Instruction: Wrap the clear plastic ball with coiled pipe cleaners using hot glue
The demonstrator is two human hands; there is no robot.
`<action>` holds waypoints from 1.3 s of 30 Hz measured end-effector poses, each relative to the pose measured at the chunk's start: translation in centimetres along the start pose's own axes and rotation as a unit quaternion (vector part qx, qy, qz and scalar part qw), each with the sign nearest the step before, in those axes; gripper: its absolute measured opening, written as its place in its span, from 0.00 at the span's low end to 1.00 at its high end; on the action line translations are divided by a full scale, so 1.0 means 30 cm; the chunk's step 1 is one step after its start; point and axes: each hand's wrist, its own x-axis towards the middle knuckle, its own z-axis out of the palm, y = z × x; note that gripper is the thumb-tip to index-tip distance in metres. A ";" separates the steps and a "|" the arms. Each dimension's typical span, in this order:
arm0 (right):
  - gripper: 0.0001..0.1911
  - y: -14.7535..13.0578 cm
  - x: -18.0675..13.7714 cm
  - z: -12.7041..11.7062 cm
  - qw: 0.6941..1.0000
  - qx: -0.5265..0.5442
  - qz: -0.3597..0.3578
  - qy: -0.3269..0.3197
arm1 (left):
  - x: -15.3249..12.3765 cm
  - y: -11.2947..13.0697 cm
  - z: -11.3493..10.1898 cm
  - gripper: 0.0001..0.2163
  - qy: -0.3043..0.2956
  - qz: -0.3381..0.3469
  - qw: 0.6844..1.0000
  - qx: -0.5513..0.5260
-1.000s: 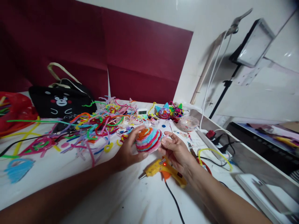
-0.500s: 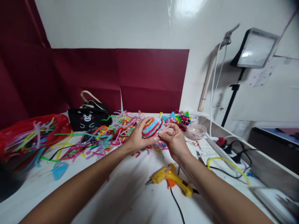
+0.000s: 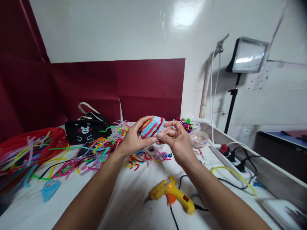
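Observation:
A rounded pipe-cleaner piece [image 3: 154, 126], striped in light blue, red, orange and pink, is held up above the table in both hands. My left hand [image 3: 133, 137] wraps its left side, thumb along the lower edge. On the right side, my right hand [image 3: 176, 140] pinches the edge between thumb and fingers; what exactly lies between the fingertips is too small to make out. Below the hands lie bent pipe-cleaner bits [image 3: 144, 157]. Nearer to me, a yellow hot glue gun [image 3: 171, 193] rests on its side, its small light glowing orange.
Tangled pipe cleaners [image 3: 103, 148] and a red bag [image 3: 59, 140] of more cover the left. A black bag [image 3: 85, 131] stands behind. At right are a clear round dish [image 3: 199, 139], a power strip [image 3: 230, 161] with cables, and a lamp [image 3: 250, 55] on a stand.
The camera view has shifted, so the surroundings sit lower and further left. The striped piece has tilted slightly in my hands, and my right fingers have spread a little along its edge.

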 end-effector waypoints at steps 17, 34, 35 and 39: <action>0.14 -0.016 -0.008 -0.002 0.996 -0.031 -0.023 -0.085 | -0.018 0.078 0.009 0.30 0.024 -0.030 0.996 0.078; 0.12 -0.018 -0.022 -0.003 0.991 -0.103 -0.033 -0.084 | -0.024 0.097 0.017 0.26 0.066 -0.007 0.986 0.150; 0.12 -0.019 -0.023 -0.003 0.990 -0.106 -0.035 -0.084 | -0.025 0.100 0.020 0.26 0.071 -0.005 0.985 0.156; 0.09 -0.020 -0.025 -0.006 0.988 -0.115 -0.053 -0.093 | -0.027 0.103 0.027 0.27 0.072 -0.007 0.985 0.159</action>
